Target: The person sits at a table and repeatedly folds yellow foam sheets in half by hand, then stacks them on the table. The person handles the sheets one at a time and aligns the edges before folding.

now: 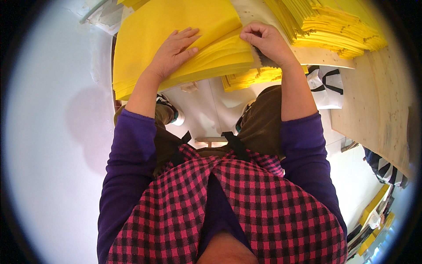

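Left hand: palm down, fingers spread and flat on the top of a stack of yellow sheets; it presses, gripping nothing.

Right hand: fingers curled, pinching the right-hand edge of the upper sheets of the same stack, thumb side toward the pile. A small dark, ridged piece shows just below the knuckles; what it is cannot be told.

Stack of yellow sheets: many thin layers lying flat on the worktop, its long axis running from left to right across the person's front, its layered edge facing the person. The top sheet is lifted into a fold that rises toward the right hand. The left end overhangs the worktop's edge.

Second yellow pile: to the right of the right hand and apart from the first stack, its edges fanned and uneven, its corner pointing to the lower right.

Third, smaller yellow bundle: below the worktop's edge, under the right wrist.

Worktop: pale wood board, continuing down the right side of the view.

Person: purple sleeves pushed up the forearms, red and black checked apron, brown trousers, shoes on a white floor.

Black and white patterned bag: beneath the worktop, right of the person's knee.
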The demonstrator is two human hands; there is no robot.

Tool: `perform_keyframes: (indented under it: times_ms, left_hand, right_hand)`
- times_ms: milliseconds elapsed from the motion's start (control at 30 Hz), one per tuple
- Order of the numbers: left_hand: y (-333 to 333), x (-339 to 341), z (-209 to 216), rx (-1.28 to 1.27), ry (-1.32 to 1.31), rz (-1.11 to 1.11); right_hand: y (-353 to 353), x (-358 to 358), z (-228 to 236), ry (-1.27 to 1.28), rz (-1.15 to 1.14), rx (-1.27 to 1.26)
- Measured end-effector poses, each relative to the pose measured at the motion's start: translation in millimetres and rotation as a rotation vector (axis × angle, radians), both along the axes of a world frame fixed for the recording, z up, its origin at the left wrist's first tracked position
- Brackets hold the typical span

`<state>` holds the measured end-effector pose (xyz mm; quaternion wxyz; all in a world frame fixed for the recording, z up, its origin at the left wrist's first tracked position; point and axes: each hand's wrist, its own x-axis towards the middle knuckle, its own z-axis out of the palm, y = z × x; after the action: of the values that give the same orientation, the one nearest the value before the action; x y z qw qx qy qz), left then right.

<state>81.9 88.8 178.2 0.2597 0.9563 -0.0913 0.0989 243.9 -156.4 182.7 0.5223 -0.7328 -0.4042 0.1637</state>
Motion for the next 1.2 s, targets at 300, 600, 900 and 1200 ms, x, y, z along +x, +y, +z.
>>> perform_keyframes:
  times_ms: [300,600,900,1200]
  left_hand:
    - [-2.2,-0.2,6.3,0.009,0.012,-0.022]
    - [-3.4,-2.8,9.7,-0.021,0.047,-0.028]
    - [-2.4,-1.5,10.0,-0.009,0.035,-0.035]
    - [-1.6,-1.4,7.5,-0.014,-0.014,-0.052]
  right_hand:
    - [8.9,0.0,5.6,0.010,-0.055,-0.034]
    - [20.1,-4.9,5.9,-0.018,-0.124,0.006]
    - [25.3,-6.3,6.8,0.061,-0.105,0.069]
    - [26.8,-12.9,11.6,0.301,-0.029,0.277]
